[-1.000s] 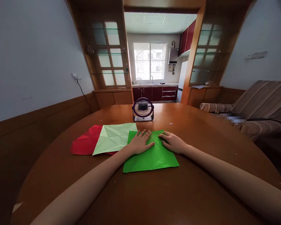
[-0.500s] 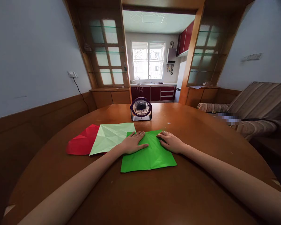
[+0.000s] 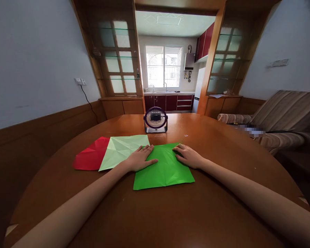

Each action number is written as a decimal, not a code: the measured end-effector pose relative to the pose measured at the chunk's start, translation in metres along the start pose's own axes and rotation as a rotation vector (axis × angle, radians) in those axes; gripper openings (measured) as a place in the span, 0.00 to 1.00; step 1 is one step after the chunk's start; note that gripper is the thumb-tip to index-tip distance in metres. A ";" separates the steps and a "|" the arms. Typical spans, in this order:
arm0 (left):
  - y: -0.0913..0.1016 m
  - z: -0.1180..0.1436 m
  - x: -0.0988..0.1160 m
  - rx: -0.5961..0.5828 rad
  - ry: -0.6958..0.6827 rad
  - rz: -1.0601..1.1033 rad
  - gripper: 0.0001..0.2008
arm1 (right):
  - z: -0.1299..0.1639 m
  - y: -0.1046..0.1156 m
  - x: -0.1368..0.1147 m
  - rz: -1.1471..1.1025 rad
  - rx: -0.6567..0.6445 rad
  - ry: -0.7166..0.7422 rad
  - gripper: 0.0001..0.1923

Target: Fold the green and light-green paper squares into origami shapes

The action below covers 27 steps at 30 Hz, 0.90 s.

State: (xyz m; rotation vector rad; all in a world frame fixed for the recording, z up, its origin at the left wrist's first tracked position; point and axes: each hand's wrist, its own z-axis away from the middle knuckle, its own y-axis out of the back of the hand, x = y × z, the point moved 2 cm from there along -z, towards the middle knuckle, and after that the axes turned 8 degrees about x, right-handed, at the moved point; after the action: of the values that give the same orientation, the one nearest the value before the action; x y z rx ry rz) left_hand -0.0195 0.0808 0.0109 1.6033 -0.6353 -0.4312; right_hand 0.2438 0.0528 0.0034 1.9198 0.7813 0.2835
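Across the green sheet (image 3: 165, 172), the left hand (image 3: 140, 159) has slid leftward, flat, fingers extended. Roughly square, the sheet rests on the counter (image 3: 155, 213), near edge facing the person, sides leading toward the fan (image 3: 155, 119). The right hand (image 3: 188, 156) curls at its far right corner; I cannot tell whether it grips.

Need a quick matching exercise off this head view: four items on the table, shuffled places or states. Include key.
Things:
1. bright green paper
2. pale green paper
3. red paper
4. fan

Places or states:
A. between the other two papers
B. standing on the table, beyond the papers
C. right hand at its far right corner
D. leftmost of the papers, partly covered

Pairs: 1-C, 2-A, 3-D, 4-B
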 end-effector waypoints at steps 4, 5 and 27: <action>-0.001 0.013 -0.013 0.007 0.080 -0.011 0.46 | 0.001 0.001 -0.002 0.006 -0.018 -0.012 0.22; -0.002 0.016 -0.015 0.018 0.089 -0.013 0.45 | 0.001 0.001 -0.003 0.011 -0.020 -0.008 0.23; -0.008 0.020 -0.018 0.069 0.063 -0.027 0.45 | -0.057 -0.053 -0.060 -0.002 -0.193 -0.038 0.32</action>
State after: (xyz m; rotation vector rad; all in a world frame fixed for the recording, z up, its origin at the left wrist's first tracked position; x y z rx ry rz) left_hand -0.0445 0.0769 -0.0008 1.6856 -0.5870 -0.3807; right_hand 0.1485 0.0712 -0.0079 1.7382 0.7048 0.3093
